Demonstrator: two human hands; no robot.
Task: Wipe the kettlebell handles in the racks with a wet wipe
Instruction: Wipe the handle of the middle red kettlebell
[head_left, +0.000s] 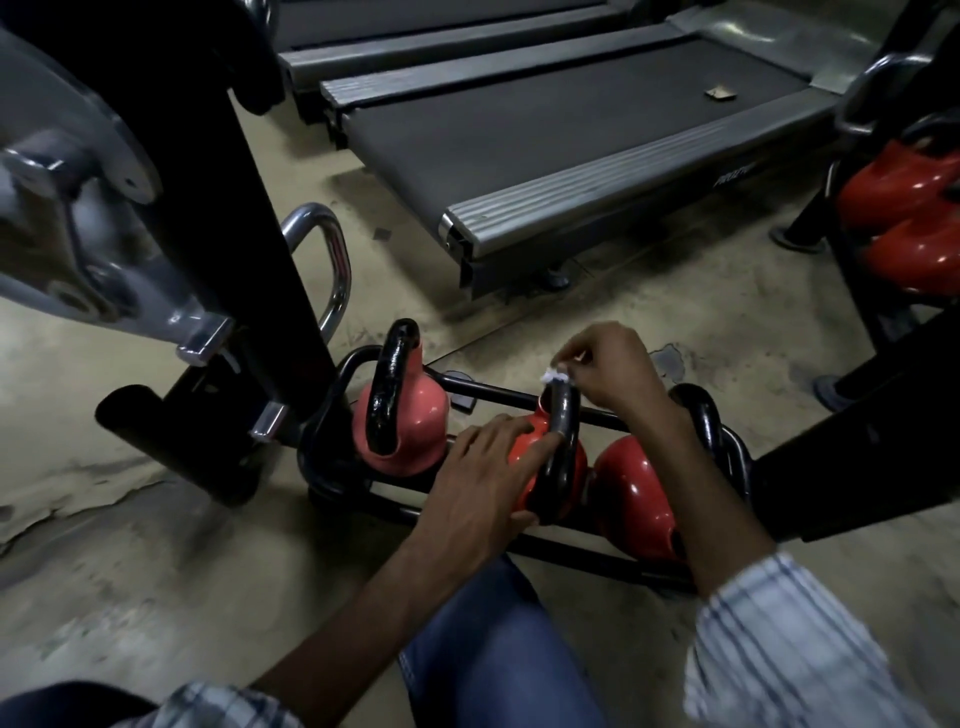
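Three red kettlebells with black handles sit in a low black rack on the floor. My left hand rests on the body of the middle kettlebell, thumb hooked round its near side. My right hand pinches a small white wet wipe against the top of that kettlebell's black handle. The left kettlebell stands apart with its handle up. My right forearm partly hides the right kettlebell.
A treadmill deck lies just beyond the rack. A machine's black upright and chrome bar stand at the left. Another rack with red kettlebells is at the far right. My knee in jeans is close below.
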